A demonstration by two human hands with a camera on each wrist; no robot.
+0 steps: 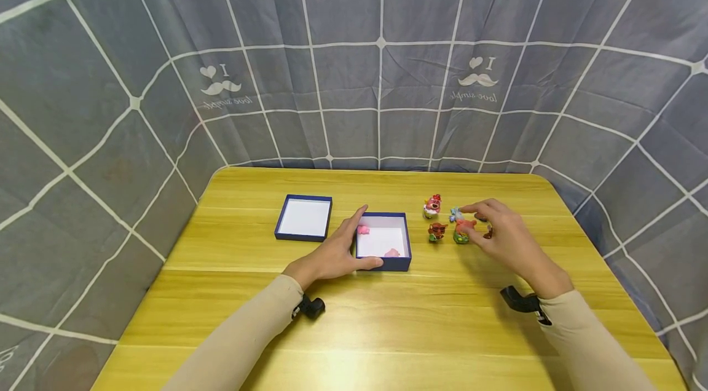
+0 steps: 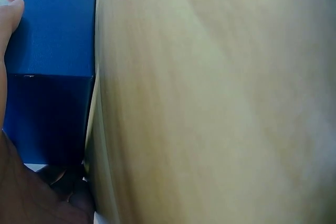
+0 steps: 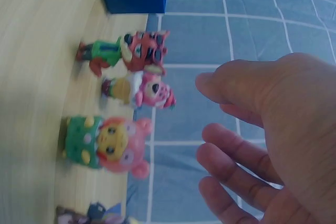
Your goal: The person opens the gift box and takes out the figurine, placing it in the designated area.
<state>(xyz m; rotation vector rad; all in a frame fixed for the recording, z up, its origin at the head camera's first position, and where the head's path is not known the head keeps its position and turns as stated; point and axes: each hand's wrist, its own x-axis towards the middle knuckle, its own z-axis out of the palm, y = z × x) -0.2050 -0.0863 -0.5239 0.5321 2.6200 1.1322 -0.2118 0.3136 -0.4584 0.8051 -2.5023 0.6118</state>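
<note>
My left hand [image 1: 332,256] grips the left side of an open blue box [image 1: 396,264], thumb at the front wall and fingers along the far left. Two small pink figures lie inside: one pink figure [image 1: 362,230] at the back left, another pale pink figure [image 1: 392,252] near the front. Over at the right, my right hand [image 1: 513,249] hovers by a group of toy figurines, fingers apart and holding nothing. Closest to it is a figurine in a pink hood and green outfit [image 3: 84,142]. Beside that stand a fox figurine [image 3: 107,53] and a pink bear figurine [image 3: 152,94].
Left of the box lies its blue-rimmed lid [image 1: 303,237], white inside facing up. A bluish figurine [image 1: 455,214] and darker ones are partly hidden behind the right hand. A grey checked curtain [image 1: 354,71] surrounds the yellow wooden table [image 1: 354,342].
</note>
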